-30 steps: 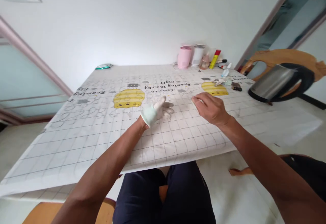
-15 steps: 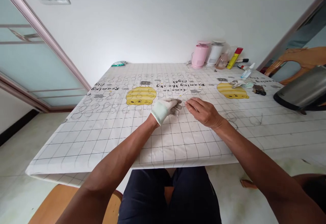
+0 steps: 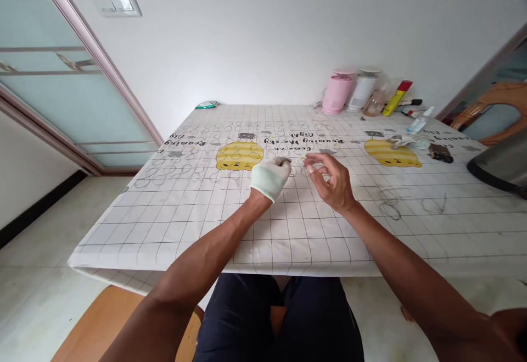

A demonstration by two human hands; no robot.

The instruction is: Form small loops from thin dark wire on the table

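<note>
My left hand (image 3: 272, 177), in a white glove with a pale green cuff, is closed over the middle of the table. A thin loop of wire (image 3: 295, 170) appears to stick out from its fingertips. Just to the right, my bare right hand (image 3: 331, 179) has its thumb and fingers apart, with nothing plainly between them. Many thin wire rings (image 3: 158, 168) lie in rows on the checked cloth at the left and behind my hands. A loose coil of wire (image 3: 389, 208) lies to the right of my right hand.
The checked tablecloth (image 3: 263, 249) covers the table. Towards the back right stand a pink device (image 3: 337, 94), a white device (image 3: 362, 93), bottles and a yellow can (image 3: 397, 98). A cloth (image 3: 411, 141), a dark item (image 3: 440, 153) and a metal kettle (image 3: 502, 167) are at the right. A green packet (image 3: 207, 105) lies at the back left.
My left hand has turned and its fingers have closed. My right hand has opened from a pinch, its fingers now apart. The view has shifted a little to the left.
</note>
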